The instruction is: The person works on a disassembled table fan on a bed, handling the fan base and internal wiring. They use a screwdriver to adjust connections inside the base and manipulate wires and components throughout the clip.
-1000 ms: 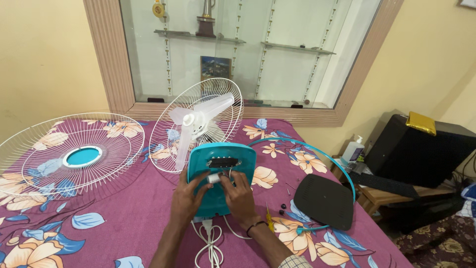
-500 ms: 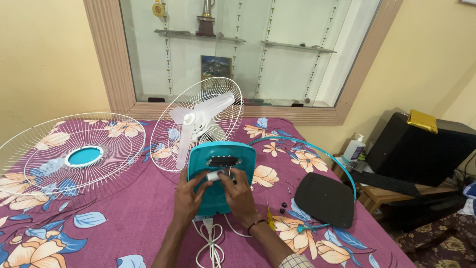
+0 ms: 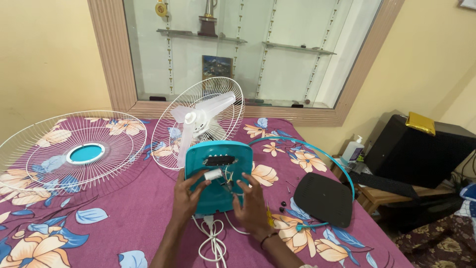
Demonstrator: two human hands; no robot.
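Resting on the purple floral bedspread (image 3: 124, 218), the teal fan base (image 3: 218, 173) stands tilted with its open underside facing the camera, directly in front of the fan head. The left hand (image 3: 187, 198) grips the base's left edge, with its thumb and forefinger pinching a small white cylindrical capacitor (image 3: 213, 174) at the opening. The right hand (image 3: 252, 203) lies against the base's right side, fingers loosely curled and fingertips touching the thin wires (image 3: 229, 179) just beside the capacitor. A coiled white power cord (image 3: 213, 240) trails from the base's lower edge toward the camera. Behind the base, the white blade and rear guard (image 3: 201, 121) stand upright. Left of the base, well apart, lies the detached front guard (image 3: 69, 151) with a teal centre. Right of the base lie a black cover plate (image 3: 325, 198) and a teal rim ring (image 3: 327, 159).
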